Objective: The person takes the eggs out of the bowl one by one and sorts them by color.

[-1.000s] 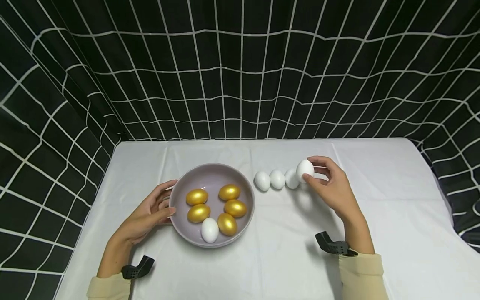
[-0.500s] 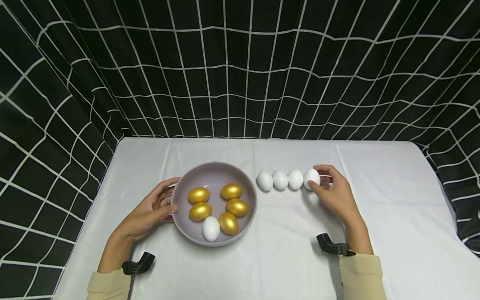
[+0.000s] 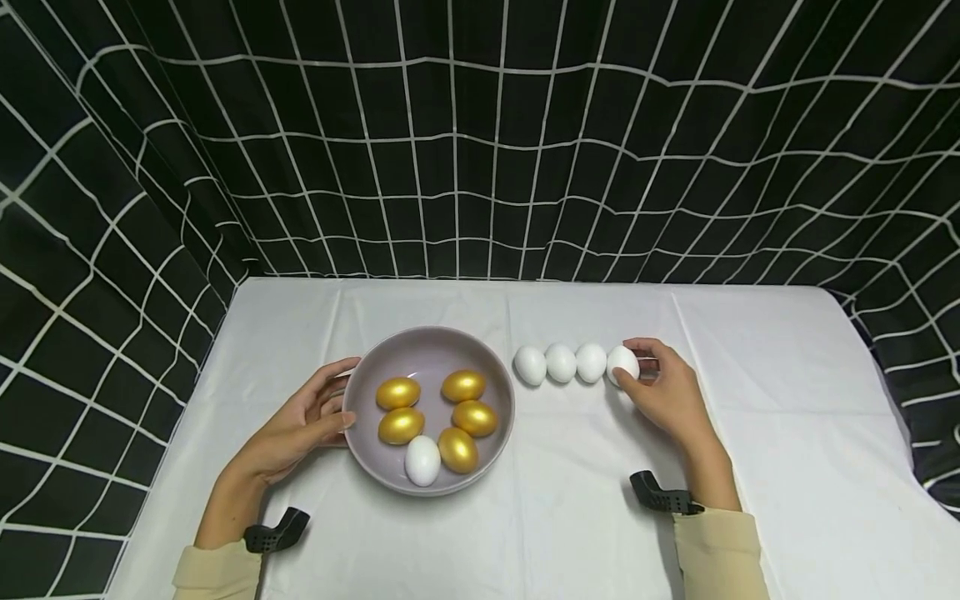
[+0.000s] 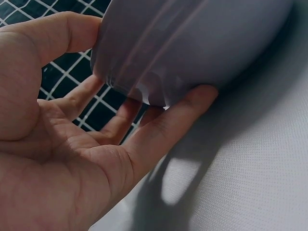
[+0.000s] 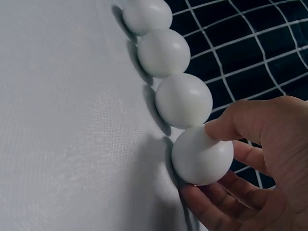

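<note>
A mauve bowl [image 3: 429,348] stands left of centre on the table. It holds several golden eggs [image 3: 462,385] and one white egg [image 3: 422,461]. My left hand [image 3: 296,429] grips the bowl's left side, thumb at the rim and fingers spread along the outer wall, as the left wrist view shows. To the right of the bowl, white eggs [image 3: 561,363] lie side by side in a row. At the row's right end, my right hand [image 3: 675,396] holds the last white egg [image 5: 202,155] between thumb and fingers; it sits right against its neighbour [image 5: 184,100].
A white cloth [image 3: 570,492] covers the table. Black fabric with a white grid [image 3: 480,150] hangs behind the table and along both sides. Each wrist wears a black camera mount, the left one [image 3: 277,531] and the right one [image 3: 663,493].
My right hand has lowered its white egg from above the row to the row's right end and still holds it. The left hand has stayed on the bowl.
</note>
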`<state>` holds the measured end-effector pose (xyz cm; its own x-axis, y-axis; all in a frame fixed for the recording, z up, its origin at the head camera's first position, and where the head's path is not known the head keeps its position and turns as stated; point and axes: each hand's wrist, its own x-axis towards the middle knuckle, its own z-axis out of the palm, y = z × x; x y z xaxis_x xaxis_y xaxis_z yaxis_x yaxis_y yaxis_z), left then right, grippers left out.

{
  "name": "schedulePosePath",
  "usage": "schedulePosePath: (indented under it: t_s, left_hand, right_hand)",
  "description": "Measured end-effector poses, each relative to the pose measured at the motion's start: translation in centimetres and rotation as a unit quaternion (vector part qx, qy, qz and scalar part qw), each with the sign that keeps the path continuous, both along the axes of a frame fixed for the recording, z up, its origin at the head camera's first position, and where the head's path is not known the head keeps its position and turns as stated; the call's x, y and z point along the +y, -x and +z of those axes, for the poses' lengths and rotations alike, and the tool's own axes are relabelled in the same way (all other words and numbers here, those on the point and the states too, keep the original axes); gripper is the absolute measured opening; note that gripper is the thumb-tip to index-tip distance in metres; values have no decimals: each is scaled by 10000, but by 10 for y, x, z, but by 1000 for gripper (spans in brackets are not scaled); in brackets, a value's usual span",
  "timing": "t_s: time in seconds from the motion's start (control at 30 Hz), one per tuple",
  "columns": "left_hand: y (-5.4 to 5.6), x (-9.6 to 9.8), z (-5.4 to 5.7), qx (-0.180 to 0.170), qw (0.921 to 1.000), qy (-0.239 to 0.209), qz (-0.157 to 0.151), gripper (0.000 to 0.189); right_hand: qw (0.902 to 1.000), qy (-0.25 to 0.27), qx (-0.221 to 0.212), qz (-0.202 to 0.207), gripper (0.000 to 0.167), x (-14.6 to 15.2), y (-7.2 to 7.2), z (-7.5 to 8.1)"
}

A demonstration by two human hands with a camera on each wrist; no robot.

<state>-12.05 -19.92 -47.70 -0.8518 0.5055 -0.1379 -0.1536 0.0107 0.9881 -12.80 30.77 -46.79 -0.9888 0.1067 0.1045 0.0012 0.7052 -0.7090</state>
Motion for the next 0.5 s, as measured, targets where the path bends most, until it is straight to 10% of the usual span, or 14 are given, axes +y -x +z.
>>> schedulePosePath:
  t_s: [0.5]
  left_hand:
    - [-1, 0, -1, 56, 10000, -46, 3, 74]
  right_hand:
    - [9995, -102, 284, 68, 50, -7, -2, 5]
